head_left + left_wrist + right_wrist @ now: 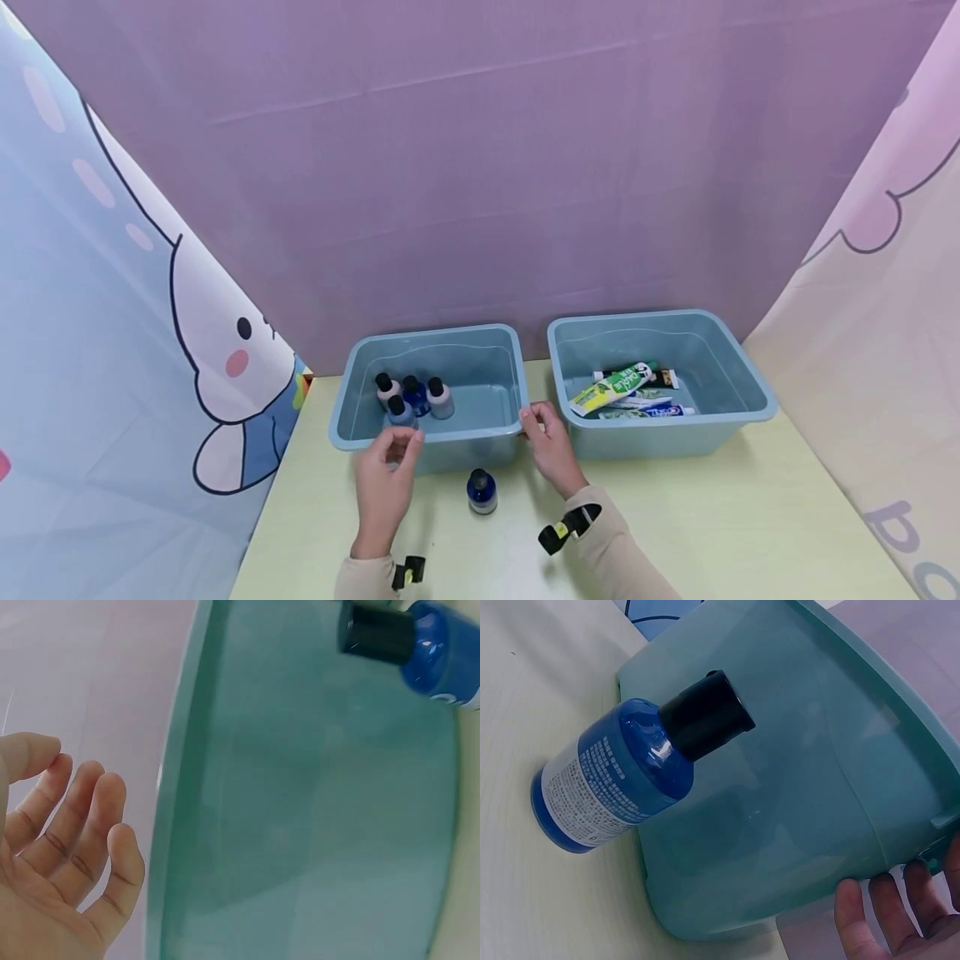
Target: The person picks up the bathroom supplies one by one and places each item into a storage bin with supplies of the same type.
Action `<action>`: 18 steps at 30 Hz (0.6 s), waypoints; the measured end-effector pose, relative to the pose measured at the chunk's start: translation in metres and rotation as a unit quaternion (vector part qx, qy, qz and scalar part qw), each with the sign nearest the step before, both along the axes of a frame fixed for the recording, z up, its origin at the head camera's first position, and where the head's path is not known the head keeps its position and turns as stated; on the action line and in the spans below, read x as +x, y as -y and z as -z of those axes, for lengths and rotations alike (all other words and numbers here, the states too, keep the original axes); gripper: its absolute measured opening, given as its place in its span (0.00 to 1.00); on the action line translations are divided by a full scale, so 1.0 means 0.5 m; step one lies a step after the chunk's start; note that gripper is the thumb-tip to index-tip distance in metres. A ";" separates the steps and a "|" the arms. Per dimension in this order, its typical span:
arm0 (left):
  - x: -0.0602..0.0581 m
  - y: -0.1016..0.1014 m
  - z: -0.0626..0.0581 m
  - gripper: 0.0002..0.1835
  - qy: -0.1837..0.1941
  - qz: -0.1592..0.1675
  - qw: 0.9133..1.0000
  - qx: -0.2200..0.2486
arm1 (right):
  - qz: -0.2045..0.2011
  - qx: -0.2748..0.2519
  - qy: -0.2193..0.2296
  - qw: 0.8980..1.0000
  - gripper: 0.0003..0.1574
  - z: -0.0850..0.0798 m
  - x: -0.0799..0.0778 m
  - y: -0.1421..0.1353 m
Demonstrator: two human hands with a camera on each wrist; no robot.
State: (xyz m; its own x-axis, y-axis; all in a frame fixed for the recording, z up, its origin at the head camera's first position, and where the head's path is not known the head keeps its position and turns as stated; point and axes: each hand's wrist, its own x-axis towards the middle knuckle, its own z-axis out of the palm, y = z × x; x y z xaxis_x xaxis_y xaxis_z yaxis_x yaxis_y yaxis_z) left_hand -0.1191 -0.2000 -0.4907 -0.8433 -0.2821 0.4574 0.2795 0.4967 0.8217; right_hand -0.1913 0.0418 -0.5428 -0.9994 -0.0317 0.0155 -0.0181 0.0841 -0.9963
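Observation:
A blue-grey plastic tub [468, 452] stands at the middle of the table, holding several small black-capped bottles [441, 400] grouped toward its left. My left hand [384, 483] is by the front left rim; its fingers are loosely bent with nothing between them, and in the left wrist view they show beside the rim, apart from it. At the front right corner, my right hand [553, 450] grips the tub's rim, fingers against the end wall [885, 922]. One blue bottle [482, 493] with a black cap and white label stands upright on the table before the tub, between both hands.
A second blue-grey tub [667, 423] stands to the right, with several toothpaste tubes [615, 388] lying in it. A purple cloth [480, 167] hangs behind the pale table [712, 517]. Printed cloths hang at left and right.

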 end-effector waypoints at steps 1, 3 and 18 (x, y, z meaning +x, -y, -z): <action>0.002 -0.002 0.003 0.04 0.004 0.003 1.000 0.004 | 0.000 0.000 0.000 1.000 0.18 0.000 0.000 0.000; 0.008 -0.006 0.009 0.04 0.015 0.004 1.000 0.009 | -0.001 -0.002 0.000 1.000 0.18 0.000 0.001 0.000; 0.029 -0.027 0.043 0.04 0.073 0.015 0.997 0.011 | 0.001 0.001 0.003 1.000 0.18 0.002 -0.003 -0.001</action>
